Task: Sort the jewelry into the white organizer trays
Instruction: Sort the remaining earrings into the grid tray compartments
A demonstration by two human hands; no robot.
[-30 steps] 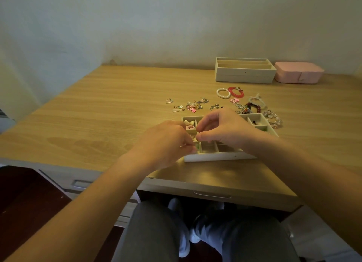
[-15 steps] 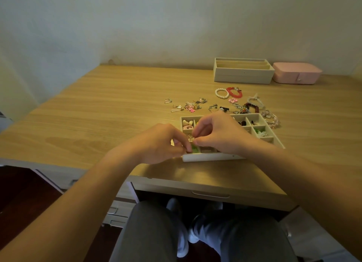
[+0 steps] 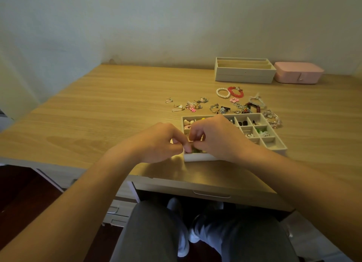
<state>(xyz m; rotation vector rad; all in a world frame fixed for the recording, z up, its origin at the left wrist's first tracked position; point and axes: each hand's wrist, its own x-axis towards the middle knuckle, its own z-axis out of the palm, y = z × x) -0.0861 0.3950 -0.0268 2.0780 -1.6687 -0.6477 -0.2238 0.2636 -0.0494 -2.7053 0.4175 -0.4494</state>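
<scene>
A white compartment tray (image 3: 279,146) lies near the desk's front edge, with small pieces in several cells. My left hand (image 3: 159,143) and my right hand (image 3: 217,138) meet over its front-left corner with fingers curled, fingertips touching. Together they pinch a small jewelry piece (image 3: 195,150), of which only a green bit shows between the fingers. Loose jewelry lies behind the tray: a pearl bracelet (image 3: 223,92), a red bracelet (image 3: 236,91), pink flower earrings (image 3: 191,107) and a chain tangle (image 3: 238,109). The tray's left cells are partly hidden by my hands.
A second white tray (image 3: 243,74) with long slots stands at the back right, next to a shut pink box (image 3: 298,75). A beaded bracelet (image 3: 273,120) lies just right of the compartment tray. A drawer front (image 3: 211,193) sits under the desk edge, above my knees.
Both hands have stayed joined and slid toward the tray's front-left corner, uncovering the right-hand cells. The green piece now shows between the fingertips.
</scene>
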